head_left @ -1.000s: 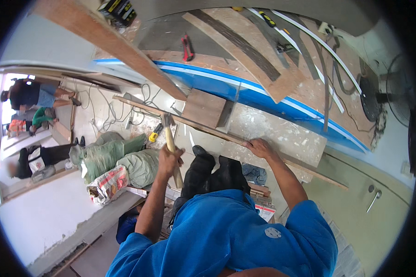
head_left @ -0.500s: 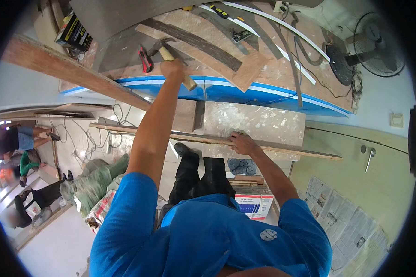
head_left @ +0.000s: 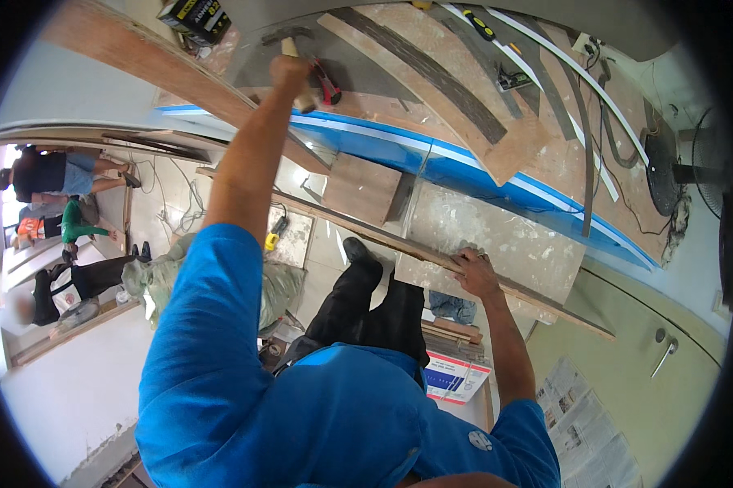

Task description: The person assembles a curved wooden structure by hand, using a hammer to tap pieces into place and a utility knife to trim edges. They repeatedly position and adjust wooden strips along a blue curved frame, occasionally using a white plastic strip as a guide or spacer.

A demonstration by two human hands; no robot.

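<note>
My left hand [head_left: 290, 73] is closed round the pale wooden handle of a claw hammer [head_left: 286, 35], its dark metal head beyond my fist. Just right of the hammer, a red utility knife [head_left: 326, 84] lies on the cluttered worktop. My right hand [head_left: 478, 272] grips a long, narrow wooden strip [head_left: 358, 231] by its edge, fingers over the top. This strip runs slantwise in front of my body, above a paint-spattered bench board [head_left: 496, 220]. A brown wooden block or box [head_left: 362, 189] sits left of that board.
A large plank [head_left: 151, 65] slants across the upper left. Curved wood pieces [head_left: 419, 73] and white strips lie on the blue-edged worktop. A fan [head_left: 663, 175] stands right, above a pale green door [head_left: 626, 325]. A yellow-handled tool [head_left: 274, 236] lies below; several people are at far left.
My left hand has carried the hammer leftward across the worktop, past the red knife. My right hand stays on the strip. The whole view has turned and shifted.
</note>
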